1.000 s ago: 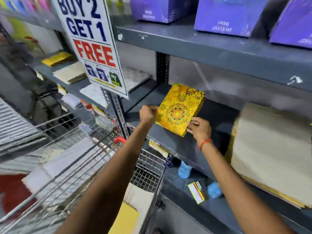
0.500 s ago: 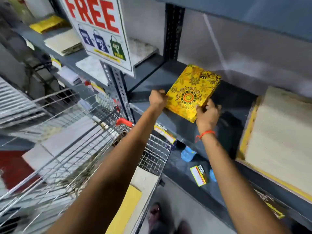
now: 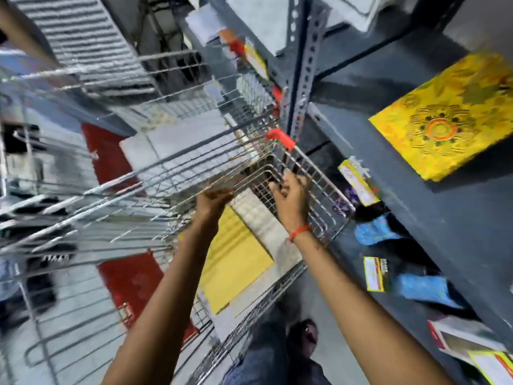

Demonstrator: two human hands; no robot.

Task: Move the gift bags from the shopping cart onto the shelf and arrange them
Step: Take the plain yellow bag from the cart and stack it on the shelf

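A yellow gift bag with an orange floral medallion (image 3: 444, 118) lies flat on the dark grey shelf (image 3: 388, 87) at the upper right, with no hand on it. Both hands hang over the wire shopping cart (image 3: 319, 190). My left hand (image 3: 212, 201) is above the cart's inside, fingers curled down, holding nothing that I can see. My right hand (image 3: 291, 201), with a red thread on the wrist, has its fingers spread near the cart's end wall. Inside the cart lie a plain yellow bag (image 3: 236, 259) and a cream textured bag (image 3: 263, 218).
The perforated shelf upright (image 3: 302, 65) stands right by the cart's red-capped corner (image 3: 280, 137). Price tags hang on the shelf edges. Blue packets (image 3: 377, 232) sit on the lower shelf. My legs and shoes are on the floor below. A red floor patch shows through the cart wires.
Both hands let go of the yellow floral bag, which stays on the shelf, and dropped down to the cart. The view swung downward and left.
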